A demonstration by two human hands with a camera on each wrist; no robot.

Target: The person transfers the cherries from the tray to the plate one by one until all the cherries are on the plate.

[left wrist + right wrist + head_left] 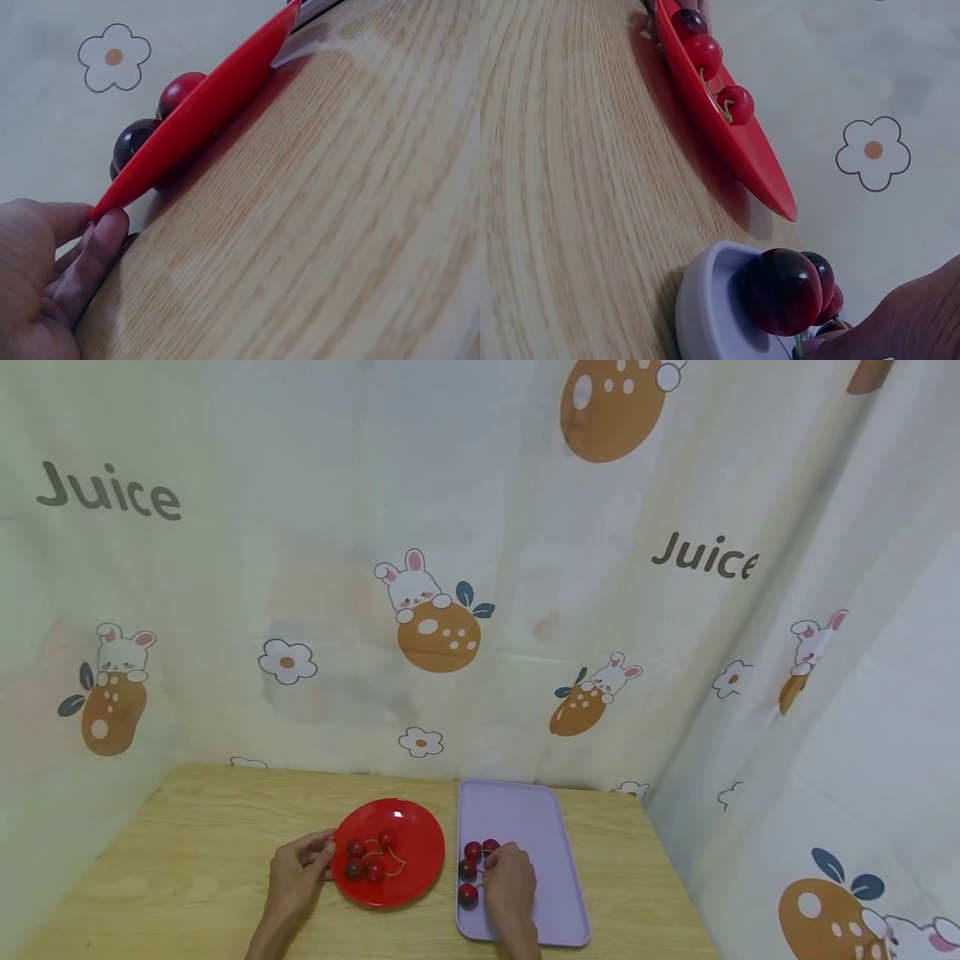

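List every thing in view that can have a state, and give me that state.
Left hand: pinching the plate's rim
Red plate: right side up, holding cherries
Cherries on the plate: four visible, grouped, some stems showing
Right hand: down at the tray's cherries, grip hidden
Lilac tray: lying flat, partly filled
Cherries on the tray: four visible, along the plate-side edge
Curtain: hanging, creased

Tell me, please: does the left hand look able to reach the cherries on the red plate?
Probably yes. The left hand pinches the red plate at its edge, close to the cherries, and only that low edge seems to lie between. It likely must release the plate first.
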